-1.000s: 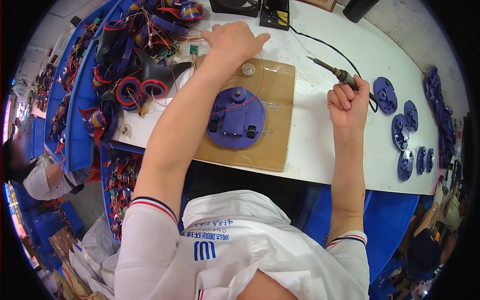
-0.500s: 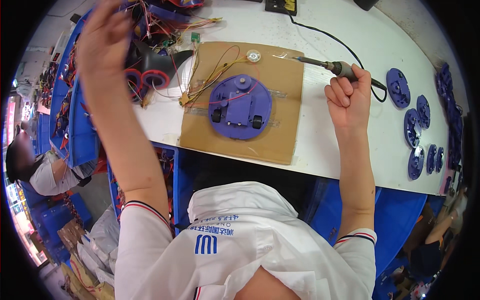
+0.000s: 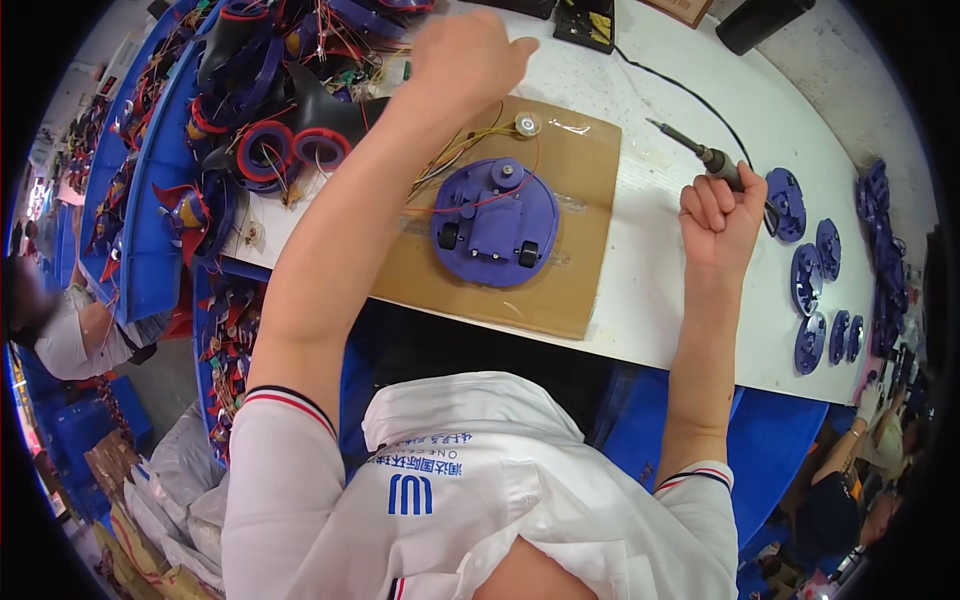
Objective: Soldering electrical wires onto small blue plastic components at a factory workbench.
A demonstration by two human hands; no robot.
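Note:
My right hand (image 3: 722, 215) is wrapped round the handle of a soldering iron (image 3: 718, 160), whose metal tip points up and left above the white table. Beyond the cardboard's far edge is my left hand (image 3: 465, 55), its fingers curled and its thumb towards the right; what it holds, if anything, is hidden. On the brown cardboard (image 3: 585, 240) lies a round purple base (image 3: 495, 225) with two small black wheels and a raised round part. Thin red and yellow wires cross it. A small round metal disc (image 3: 527, 124) on wires sits behind it. My left forearm covers part of the wiring.
Several purple round parts (image 3: 808, 280) lie at the right. Left stand blue bins (image 3: 150, 235) heaped with wired parts, next to dark shells with red rings (image 3: 322, 145). A black tray (image 3: 585, 25) holds yellowish material at the back; the iron's cord (image 3: 690, 92) arcs across the table.
My left hand has swung right, from above the piled parts to behind the cardboard. My right hand, still holding the soldering iron, has shifted slightly right and down. The view has also shifted.

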